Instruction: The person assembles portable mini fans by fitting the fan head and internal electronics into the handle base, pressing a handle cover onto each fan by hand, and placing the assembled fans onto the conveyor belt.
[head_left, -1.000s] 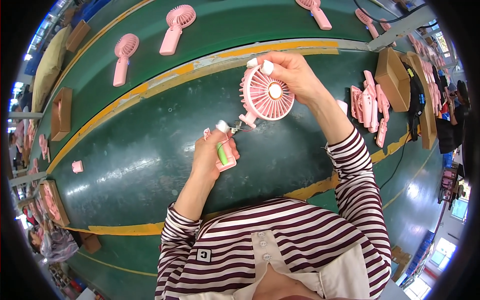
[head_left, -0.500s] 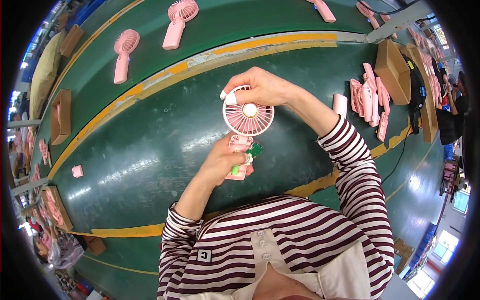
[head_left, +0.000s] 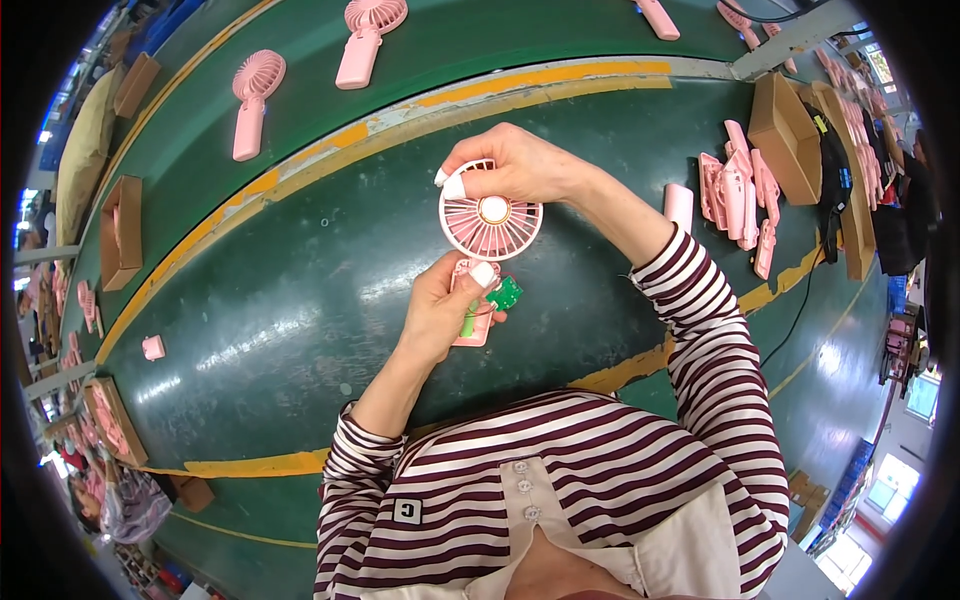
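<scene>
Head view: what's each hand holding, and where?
Right hand grips the round pink fan head at its top rim; left hand holds the pink handle shell around its upper part.

Right hand (head_left: 520, 165) brought fan head (head_left: 490, 222) down onto handle shell (head_left: 474, 318).

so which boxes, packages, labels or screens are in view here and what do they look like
Brown cardboard box: far right of the green table, beside the pile of pink parts.
Open brown box: left edge, shallow and rectangular.
Open brown box with pink parts: lower left edge.
Small square label: on the striped shirt, dark with a pale mark.
No screens in view.
</scene>
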